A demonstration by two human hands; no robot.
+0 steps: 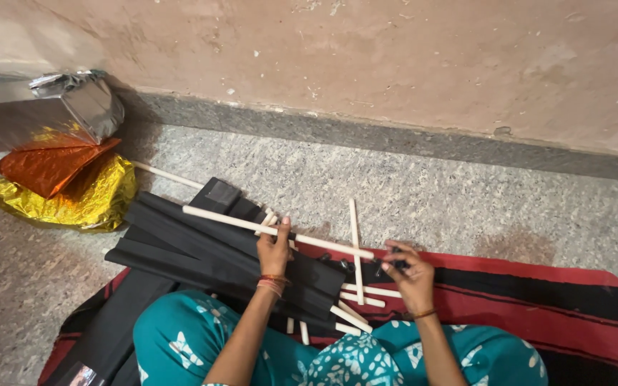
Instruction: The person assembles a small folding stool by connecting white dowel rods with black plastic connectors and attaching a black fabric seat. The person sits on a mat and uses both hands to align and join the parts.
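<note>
My left hand (275, 251) grips a long pale wooden stick (237, 222) that lies across a stack of folded black paper sheets (194, 250). My right hand (409, 275) pinches a small black piece near the right end of that stick, fingers closed on it. Several more pale sticks (356, 250) lie crossed and loose between my hands and over my lap. My knees in teal patterned cloth (187, 336) fill the bottom of the view.
A red and black mat (552, 300) lies under me on the speckled stone floor. At the far left sit crumpled foil sheets: silver (59, 107), orange (51, 164) and gold (87, 200). A plastered wall with a grey skirting (395, 136) runs behind.
</note>
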